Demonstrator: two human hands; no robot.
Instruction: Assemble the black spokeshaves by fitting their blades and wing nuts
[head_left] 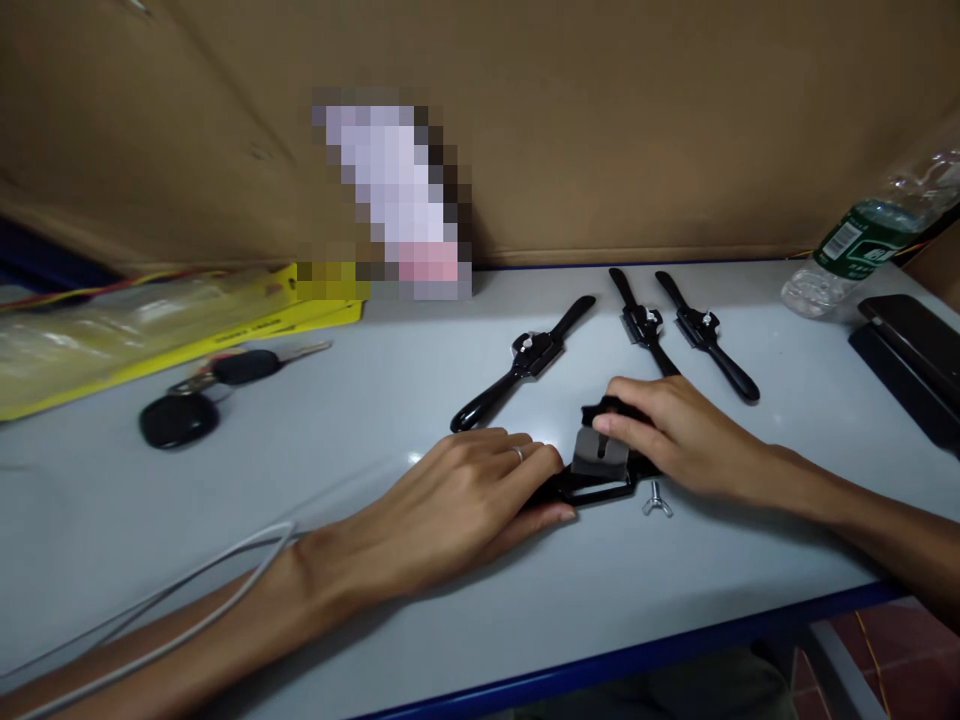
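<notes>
My left hand [469, 490] is wrapped round one handle of a black spokeshave [600, 494], holding it low over the table. In my right hand [679, 430] is a flat grey slotted blade [589, 458], pinched between thumb and fingers with a black cap piece [596, 410] at its top. The blade stands tilted at the spokeshave's open frame; whether it touches the frame I cannot tell. A silver wing screw [657, 502] lies on the table just below my right hand. Behind my hands rest three more black spokeshaves, one on the left [534, 352], one in the middle [642, 322] and one on the right [705, 330].
On the grey table [360, 640] are keys with a black fob [180, 418] and a yellow-edged plastic packet [225, 320] at left. A water bottle [862, 240] and a dark flat case [915, 350] stand at right. A white cable [247, 580] crosses my left forearm. Cardboard [600, 130] walls the back.
</notes>
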